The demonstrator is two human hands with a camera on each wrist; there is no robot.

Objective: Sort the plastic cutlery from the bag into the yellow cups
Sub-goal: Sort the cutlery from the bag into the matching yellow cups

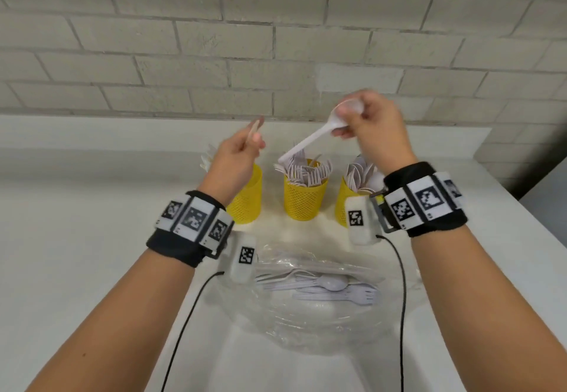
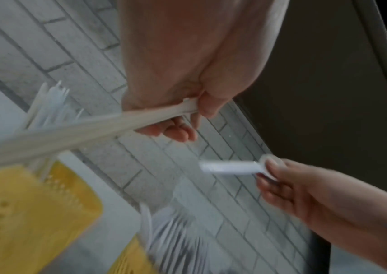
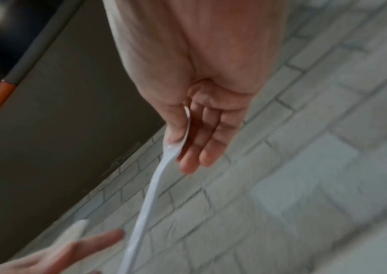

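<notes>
Gray brick wall (image 1: 214, 39) stands behind a white counter (image 1: 76, 238). From the head camera I see three yellow cups: the left cup (image 1: 248, 201), the middle cup (image 1: 303, 198) full of forks, and the right cup (image 1: 346, 204) with spoons. My right hand (image 1: 374, 131) pinches a white spoon (image 1: 319, 134) by its bowl, above the cups. My left hand (image 1: 236, 152) holds a thin white piece (image 1: 254, 129); which kind, I cannot tell. A clear bag (image 1: 300, 309) lies near me with more cutlery (image 1: 325, 287).

On the left wrist camera, my left fingers (image 2: 178, 129) curl around that piece.

On the right wrist camera, my thumb (image 3: 176, 126) presses the spoon's bowl against my fingers.
</notes>
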